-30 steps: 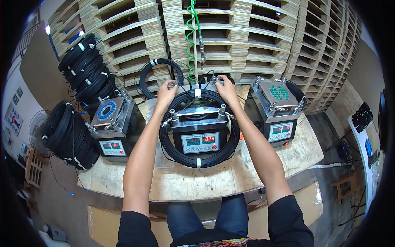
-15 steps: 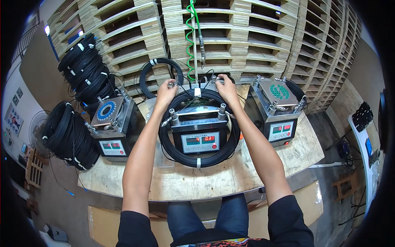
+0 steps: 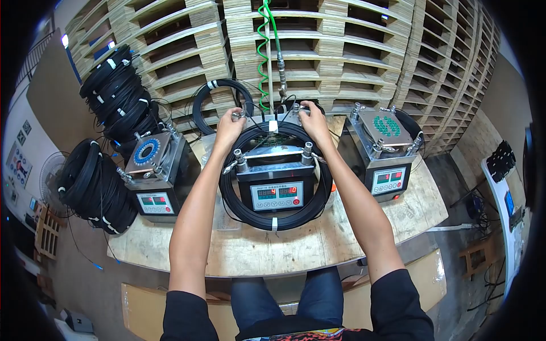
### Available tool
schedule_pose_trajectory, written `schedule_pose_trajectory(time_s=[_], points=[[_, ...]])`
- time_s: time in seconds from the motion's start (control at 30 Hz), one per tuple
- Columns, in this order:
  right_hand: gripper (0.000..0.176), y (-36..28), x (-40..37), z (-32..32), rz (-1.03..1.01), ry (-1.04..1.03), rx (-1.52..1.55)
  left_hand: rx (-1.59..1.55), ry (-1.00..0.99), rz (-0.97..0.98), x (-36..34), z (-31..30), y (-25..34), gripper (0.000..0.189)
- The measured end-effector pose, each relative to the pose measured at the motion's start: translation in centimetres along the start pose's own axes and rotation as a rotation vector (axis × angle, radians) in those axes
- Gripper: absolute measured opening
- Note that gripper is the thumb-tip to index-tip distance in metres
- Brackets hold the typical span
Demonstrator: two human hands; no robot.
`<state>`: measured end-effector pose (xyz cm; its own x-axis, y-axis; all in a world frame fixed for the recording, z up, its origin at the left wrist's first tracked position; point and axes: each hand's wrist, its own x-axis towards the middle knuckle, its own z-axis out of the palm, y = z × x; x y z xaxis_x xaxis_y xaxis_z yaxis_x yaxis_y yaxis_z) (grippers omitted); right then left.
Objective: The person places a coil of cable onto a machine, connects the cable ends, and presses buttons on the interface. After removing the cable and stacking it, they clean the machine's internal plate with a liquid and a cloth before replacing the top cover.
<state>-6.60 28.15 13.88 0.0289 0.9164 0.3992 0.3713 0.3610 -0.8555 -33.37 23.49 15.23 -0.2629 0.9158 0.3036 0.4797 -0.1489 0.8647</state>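
The middle machine point(image 3: 276, 199), with a lit red display, stands on the wooden table. A black cable coil point(image 3: 274, 223) with white ties hangs around its front. My left hand point(image 3: 230, 126) has its fingers closed on the metal knob at the machine's back left corner. At the back right corner my right hand point(image 3: 312, 120) pinches the other knob. Two more metal posts point(image 3: 307, 152) rise at the machine's front corners. Thin black cables run over the top between my hands.
Similar machines stand at left point(image 3: 154, 199) and right point(image 3: 389, 181). Cable coils point(image 3: 96, 187) are stacked at far left, another coil point(image 3: 199, 108) lies behind. A green spiral hose point(image 3: 263, 57) hangs before wooden pallets point(image 3: 352, 51).
The metal fitting on the green hose hangs slightly lower. Both hands stay at the back knobs, with barely any shift of the fingers.
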Motion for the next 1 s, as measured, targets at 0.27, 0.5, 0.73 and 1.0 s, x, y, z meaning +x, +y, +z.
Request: schedule_pose_trajectory(time_s=[0.27,0.5,0.73,1.0], points=[[0.048,-0.2,-0.1,0.1,0.027,0.031,-0.115,-0.066,-0.005,0.016,0.2,0.3,-0.5,0.045],[0.046,0.2,0.2,0.1,0.017,0.003,-0.064,-0.044,0.023,-0.006,-0.3,0.2,0.2,0.042],[0.044,0.9,0.5,0.3,-0.012,0.001,-0.029,0.013,0.049,0.036,-0.2,0.2,0.0,0.04],[0.041,1.0,0.5,0.4,0.0,-0.008,0.012,-0.03,0.053,0.047,0.1,0.4,-0.4,0.04]])
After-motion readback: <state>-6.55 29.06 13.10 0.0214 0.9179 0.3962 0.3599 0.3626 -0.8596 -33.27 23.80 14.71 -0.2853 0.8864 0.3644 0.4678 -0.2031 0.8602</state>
